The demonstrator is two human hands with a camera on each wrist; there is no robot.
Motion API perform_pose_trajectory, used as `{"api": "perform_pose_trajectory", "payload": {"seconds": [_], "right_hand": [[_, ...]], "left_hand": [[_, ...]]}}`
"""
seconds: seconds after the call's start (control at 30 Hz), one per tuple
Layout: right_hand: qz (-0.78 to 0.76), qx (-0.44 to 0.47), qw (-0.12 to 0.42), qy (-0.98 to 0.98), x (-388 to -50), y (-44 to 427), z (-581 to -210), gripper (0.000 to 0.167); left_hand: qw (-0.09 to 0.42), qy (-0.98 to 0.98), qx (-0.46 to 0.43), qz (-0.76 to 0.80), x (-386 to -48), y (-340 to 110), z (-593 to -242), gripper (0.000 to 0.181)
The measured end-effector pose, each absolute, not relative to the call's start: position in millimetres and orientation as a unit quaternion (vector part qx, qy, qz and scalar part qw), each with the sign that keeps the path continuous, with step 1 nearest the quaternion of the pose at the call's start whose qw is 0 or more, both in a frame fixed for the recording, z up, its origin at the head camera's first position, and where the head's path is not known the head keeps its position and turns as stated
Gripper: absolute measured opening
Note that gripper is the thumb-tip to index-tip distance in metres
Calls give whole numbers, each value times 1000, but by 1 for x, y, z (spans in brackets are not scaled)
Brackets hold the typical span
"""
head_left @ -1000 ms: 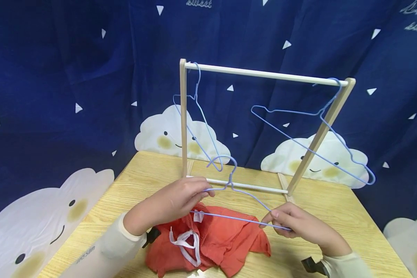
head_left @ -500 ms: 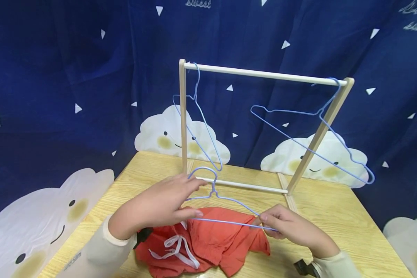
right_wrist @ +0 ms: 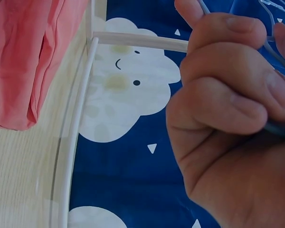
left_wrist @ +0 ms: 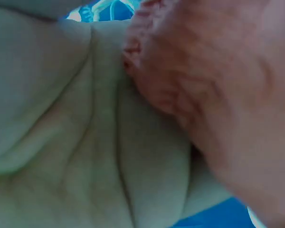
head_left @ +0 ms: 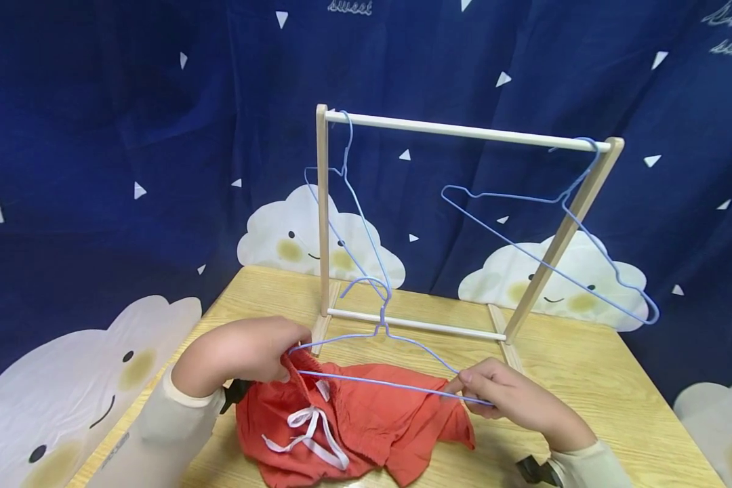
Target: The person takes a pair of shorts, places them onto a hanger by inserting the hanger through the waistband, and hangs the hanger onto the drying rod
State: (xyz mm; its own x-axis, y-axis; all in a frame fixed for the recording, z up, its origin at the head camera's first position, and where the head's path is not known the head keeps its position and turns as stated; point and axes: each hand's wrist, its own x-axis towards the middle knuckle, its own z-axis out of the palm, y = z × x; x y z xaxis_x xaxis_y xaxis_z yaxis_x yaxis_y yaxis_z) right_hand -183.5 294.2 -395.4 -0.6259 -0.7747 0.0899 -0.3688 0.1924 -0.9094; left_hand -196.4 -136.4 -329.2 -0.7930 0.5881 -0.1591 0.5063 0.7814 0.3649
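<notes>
In the head view, red drawstring shorts [head_left: 378, 413] lie crumpled on the wooden table, their white drawstring [head_left: 317, 437] toward me. My left hand [head_left: 244, 356] pinches the waistband and lifts its left part; the fingertips are partly hidden. A blue wire hanger [head_left: 382, 315] is held above the shorts, hook up, with its left end at the raised waistband. Whether that end is inside the waistband is hard to tell. My right hand [head_left: 512, 400] grips the hanger's right corner. Gathered red cloth fills much of the left wrist view beside the palm.
Behind the shorts stands a wooden rack [head_left: 463, 131] with a white top rail. One blue hanger [head_left: 366, 224] hangs at its left end, another blue hanger [head_left: 506, 240] at its right. A dark blue curtain [head_left: 128, 102] with clouds surrounds the table [head_left: 585, 366].
My left hand has let go of the hanger's left side, moved left and down, and taken hold of the shorts' waistband. The right hand keeps the hanger, shifted slightly left and lower.
</notes>
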Motion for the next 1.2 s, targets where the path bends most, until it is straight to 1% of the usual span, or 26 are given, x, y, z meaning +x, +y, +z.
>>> {"api": "perform_pose_trajectory", "payload": {"seconds": [0.3,0.57,0.77,1.07,1.2], "right_hand": [[-509,-374,199,749,-184,300,-394,51],[-516,-367,204,747,-185,301,-397,50],[-517,-370,199,746,-184,301,-397,51],[-518,-363,195,749,-183,298,-395,47],[-518,-373,189,746,-181,293,-393,47]], "left_hand": [[95,916,344,184,-199,-136,-325,34],[25,891,411,190,-201,-127,-332,32],[-2,877,420,232,-202,-115,-335,40],[-109,859,424,264,-195,-97,-337,42],[-144,853,425,266,-191,-89,-339,39]]}}
